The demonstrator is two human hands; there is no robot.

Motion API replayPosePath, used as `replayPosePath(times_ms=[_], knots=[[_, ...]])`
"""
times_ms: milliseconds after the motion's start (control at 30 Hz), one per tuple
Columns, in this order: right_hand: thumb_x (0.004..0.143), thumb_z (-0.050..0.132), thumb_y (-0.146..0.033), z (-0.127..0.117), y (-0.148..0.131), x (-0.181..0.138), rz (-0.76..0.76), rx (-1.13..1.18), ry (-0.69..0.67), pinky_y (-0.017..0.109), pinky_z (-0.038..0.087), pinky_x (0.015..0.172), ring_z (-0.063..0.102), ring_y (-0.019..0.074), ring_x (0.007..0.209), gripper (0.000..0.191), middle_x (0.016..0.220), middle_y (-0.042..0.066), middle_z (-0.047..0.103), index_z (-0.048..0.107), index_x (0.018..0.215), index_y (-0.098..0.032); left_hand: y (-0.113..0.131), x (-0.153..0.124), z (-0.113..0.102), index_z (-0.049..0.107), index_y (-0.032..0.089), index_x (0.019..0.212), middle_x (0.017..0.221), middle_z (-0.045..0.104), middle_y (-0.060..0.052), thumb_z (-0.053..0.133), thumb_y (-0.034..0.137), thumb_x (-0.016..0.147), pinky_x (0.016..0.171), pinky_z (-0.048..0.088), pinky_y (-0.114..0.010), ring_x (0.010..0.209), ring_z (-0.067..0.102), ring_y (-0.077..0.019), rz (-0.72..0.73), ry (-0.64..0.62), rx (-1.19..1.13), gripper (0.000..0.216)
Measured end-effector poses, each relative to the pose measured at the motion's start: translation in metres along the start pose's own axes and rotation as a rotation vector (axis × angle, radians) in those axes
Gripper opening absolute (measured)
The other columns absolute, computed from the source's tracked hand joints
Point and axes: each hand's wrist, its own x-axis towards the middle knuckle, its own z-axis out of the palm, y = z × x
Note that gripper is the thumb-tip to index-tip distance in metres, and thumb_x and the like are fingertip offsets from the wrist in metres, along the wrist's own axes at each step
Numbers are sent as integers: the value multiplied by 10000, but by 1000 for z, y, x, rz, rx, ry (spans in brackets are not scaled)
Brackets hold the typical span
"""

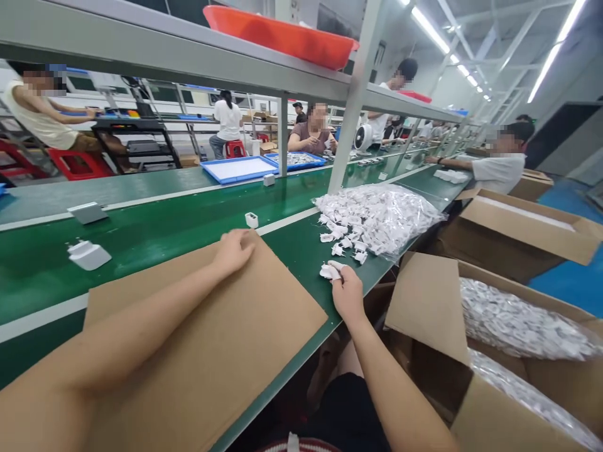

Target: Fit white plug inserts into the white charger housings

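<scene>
My left hand (234, 251) lies on the far edge of a flat brown cardboard sheet (202, 351), holding nothing that I can see, its fingers loosely bent and apart. Just beyond its fingertips, a small white charger (252, 220) stands on the green belt. My right hand (347, 292) is closed on white plug pieces (331, 271) at the bench's near side; how many is unclear. Several loose white plug pieces (346, 242) are scattered just ahead of it, beside a clear plastic bag (386, 213) full of the same pieces.
More chargers (88, 254) sit on the belt (188, 216). On my right stand open cardboard boxes (426, 292), one holding bagged white parts (522, 320). An overhead shelf (164, 41) bears a red tray (277, 34); its post (351, 119) rises ahead. Co-workers sit along the line.
</scene>
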Motion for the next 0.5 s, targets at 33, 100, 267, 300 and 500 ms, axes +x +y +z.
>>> replayPosePath(times_ms=[33, 100, 267, 300, 500], knots=[[989, 453, -313, 0, 0, 1, 4, 17, 2, 439, 563, 958, 708, 268, 1039, 377, 1100, 147, 759, 755, 1155, -161, -1, 15, -3, 491, 111, 1514, 1562, 469, -183, 535, 349, 948, 1197, 360, -543, 1412, 414, -413, -17, 17, 19, 615], [983, 476, -309, 1, -1, 2, 17, 41, 5, 439, 564, 969, 716, 270, 1056, 355, 1116, 142, 771, 760, 1145, -171, -1, 44, -10, 400, 124, 1584, 1674, 309, -163, 570, 316, 915, 1217, 306, -589, 1476, 306, -463, -35, 15, 53, 717], [970, 533, -312, 5, -1, 6, 28, 103, 19, 439, 583, 969, 729, 262, 1043, 312, 1093, 118, 781, 771, 1132, -195, -4, 92, -23, 495, 132, 1529, 1676, 301, -184, 643, 249, 848, 1199, 351, -571, 1475, 350, -464, -8, -135, 84, 707], [961, 554, -316, 7, 0, 7, 34, 126, 22, 428, 593, 958, 731, 256, 1035, 298, 1087, 115, 779, 773, 1125, -197, -4, 95, -26, 565, 106, 1457, 1616, 397, -203, 635, 226, 846, 1197, 372, -522, 1437, 423, -432, 1, -159, 88, 627], [875, 686, -344, 12, 2, 12, 95, 280, 23, 328, 637, 840, 744, 210, 971, 306, 1132, 116, 731, 768, 1123, -184, 8, 82, -46, 650, 61, 1285, 1357, 564, -199, 479, 415, 1001, 1050, 480, -506, 1214, 588, -401, 34, -110, 127, 485]])
